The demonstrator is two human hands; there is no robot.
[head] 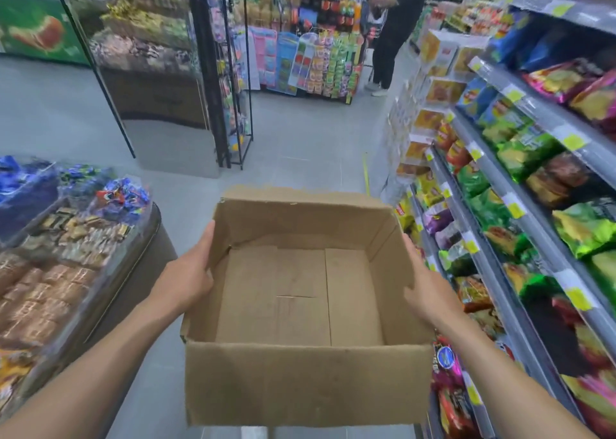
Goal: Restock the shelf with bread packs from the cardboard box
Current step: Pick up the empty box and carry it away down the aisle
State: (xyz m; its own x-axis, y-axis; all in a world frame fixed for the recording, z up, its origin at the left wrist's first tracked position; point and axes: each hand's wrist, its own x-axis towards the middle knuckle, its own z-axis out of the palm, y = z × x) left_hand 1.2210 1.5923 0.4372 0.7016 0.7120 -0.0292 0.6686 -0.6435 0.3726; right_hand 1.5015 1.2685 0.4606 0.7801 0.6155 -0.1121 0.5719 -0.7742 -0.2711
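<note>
I am holding the open, empty cardboard box [306,308] above the aisle floor [300,145], left hand [186,278] and right hand [430,292] gripping its opposite side walls, snack shelves [520,185] flanking right.

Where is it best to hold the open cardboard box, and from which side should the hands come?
Hold the cardboard box by its two side walls, one hand from each side, as the left hand and right hand do now: it is wide, open-topped and empty, so fingers can hook over the rims.
</note>
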